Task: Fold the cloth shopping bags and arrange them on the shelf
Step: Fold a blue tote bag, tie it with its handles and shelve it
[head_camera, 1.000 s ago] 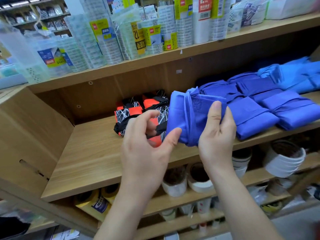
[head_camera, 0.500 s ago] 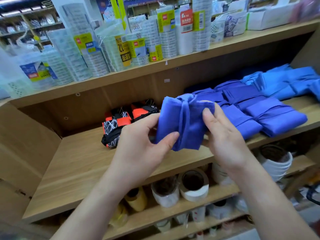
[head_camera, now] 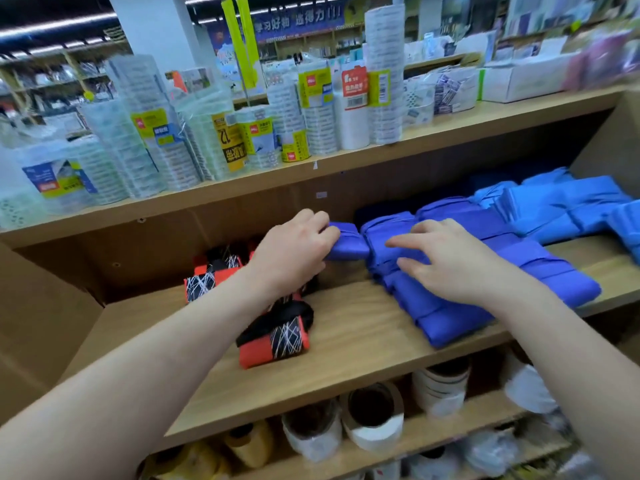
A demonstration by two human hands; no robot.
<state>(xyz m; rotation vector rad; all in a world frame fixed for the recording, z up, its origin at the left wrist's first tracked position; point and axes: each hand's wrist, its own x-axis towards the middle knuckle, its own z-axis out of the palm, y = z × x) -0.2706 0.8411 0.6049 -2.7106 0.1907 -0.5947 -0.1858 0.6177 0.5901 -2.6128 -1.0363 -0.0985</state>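
Observation:
My left hand (head_camera: 294, 251) grips a folded dark-blue cloth bag (head_camera: 346, 242) deep inside the middle shelf (head_camera: 346, 344), just left of the row of folded dark-blue bags (head_camera: 450, 306). Spread flat, my right hand (head_camera: 446, 261) rests its fingers on top of that row and holds nothing. Lighter blue folded bags (head_camera: 561, 206) lie farther right on the same shelf. Folded orange-and-black patterned bags (head_camera: 277, 337) lie under my left forearm, with more of them (head_camera: 207, 278) toward the back left.
The upper shelf (head_camera: 450, 133) carries stacks of clear packaged goods and white boxes. Below, a lower shelf (head_camera: 450, 431) has rolls of tape (head_camera: 374, 420). A wooden side panel (head_camera: 45, 323) closes the left end, another the right end.
Both hands carried the folded blue bag from in front of the shelf into it. The right hand let go and now lies on the blue row; the left still holds the bag.

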